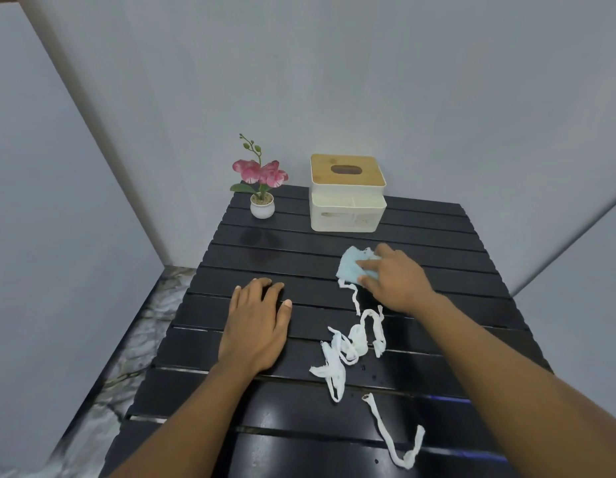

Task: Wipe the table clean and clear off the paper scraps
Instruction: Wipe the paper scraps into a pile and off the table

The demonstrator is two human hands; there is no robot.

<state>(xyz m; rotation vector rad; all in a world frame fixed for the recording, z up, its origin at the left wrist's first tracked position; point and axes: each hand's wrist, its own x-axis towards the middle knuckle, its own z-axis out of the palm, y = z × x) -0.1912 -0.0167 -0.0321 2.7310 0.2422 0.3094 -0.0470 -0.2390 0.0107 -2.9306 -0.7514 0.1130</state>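
Two hands are ours on the black slatted table [420, 236]: our left hand [256, 326] lies flat, fingers spread, left of the twisted paper scraps [349, 346]; our right hand [394, 279] presses a light-blue cloth [351, 265] just beyond the scraps, before the tissue box [348, 193].

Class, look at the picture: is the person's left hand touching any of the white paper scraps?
Apart. The head view shows the left hand lying flat on the black table, with bare slats between it and the nearest paper scraps.
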